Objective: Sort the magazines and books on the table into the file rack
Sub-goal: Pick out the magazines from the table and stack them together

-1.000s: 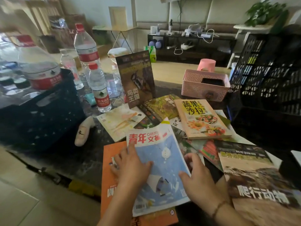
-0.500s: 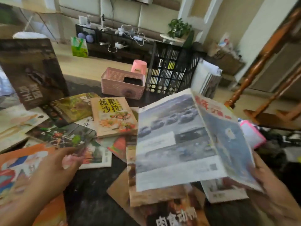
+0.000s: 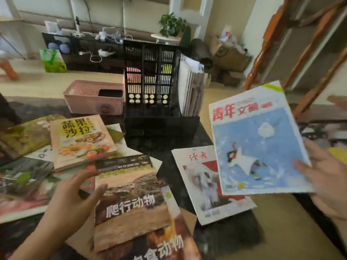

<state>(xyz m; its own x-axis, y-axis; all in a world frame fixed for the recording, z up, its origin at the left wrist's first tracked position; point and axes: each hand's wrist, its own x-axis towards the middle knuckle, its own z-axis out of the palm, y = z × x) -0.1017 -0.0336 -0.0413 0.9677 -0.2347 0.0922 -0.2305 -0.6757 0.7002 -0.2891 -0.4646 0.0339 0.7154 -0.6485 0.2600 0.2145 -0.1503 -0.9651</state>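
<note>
My right hand grips the right edge of a blue-and-white magazine with red characters, holding it in the air to the right of the black file rack. The rack stands at the back of the dark table, with several magazines upright in its right slot. My left hand hovers with spread fingers at the left edge of a brown reptile magazine. A salad cookbook lies on other magazines to the left. Under the held magazine, a white-and-red magazine lies flat.
A pink woven basket sits left of the rack. More magazines overlap along the table's left side. A wooden stair rail rises at the right. A low dark shelf and a potted plant stand behind.
The blue magazine was lifted off the table and turned cover-up, now held by my right hand alone. My view swung right toward the rack. My left hand moved onto the reptile magazine's edge.
</note>
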